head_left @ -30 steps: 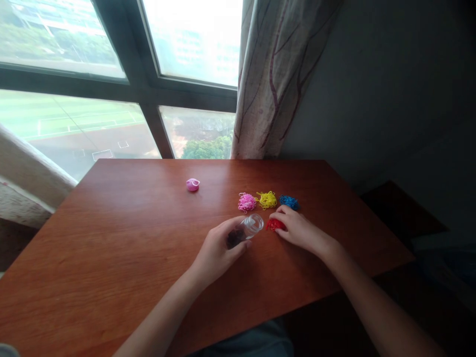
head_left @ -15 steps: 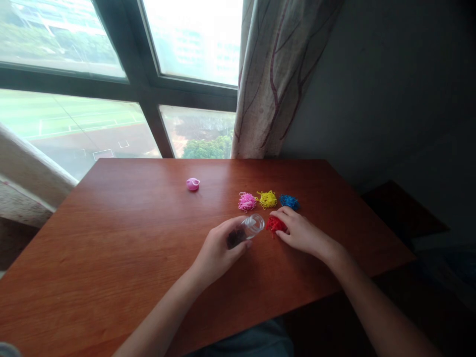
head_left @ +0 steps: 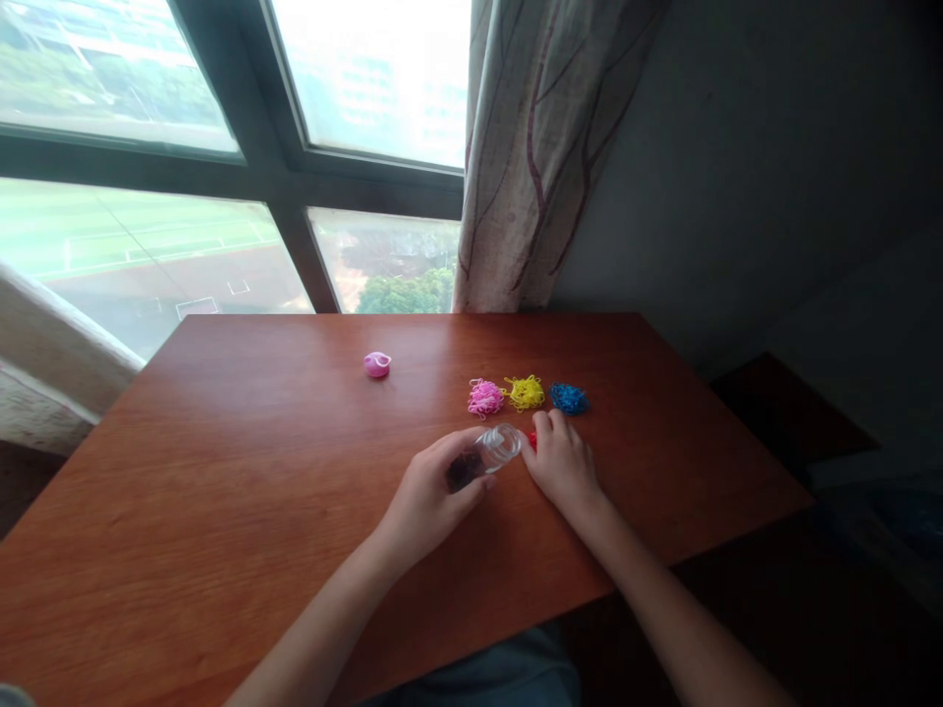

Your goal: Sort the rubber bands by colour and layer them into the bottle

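My left hand (head_left: pixel 434 486) is wrapped round a clear glass jar (head_left: pixel 501 447), which lies tilted with its open mouth toward my right hand. Something dark sits in the lower part of the jar. My right hand (head_left: pixel 561 457) is closed over a bunch of red rubber bands (head_left: pixel 532 439), with its thumb close to the jar's mouth. Only a bit of red shows; the rest is hidden under the fingers. Just beyond lie a pink heap of bands (head_left: pixel 485 397), a yellow heap (head_left: pixel 526 392) and a blue heap (head_left: pixel 569 398).
A small round pink object (head_left: pixel 377 364) with a pale loop stands farther back on the wooden table (head_left: pixel 221 471). Behind the table are a window (head_left: pixel 390 255) and a patterned curtain (head_left: pixel 508 196). Part of a rounded object (head_left: pixel 13 697) shows at the bottom left corner.
My right hand has turned and drawn in over the red bands, covering most of them, with its thumb now near the jar mouth. The left hand and jar hold nearly still.
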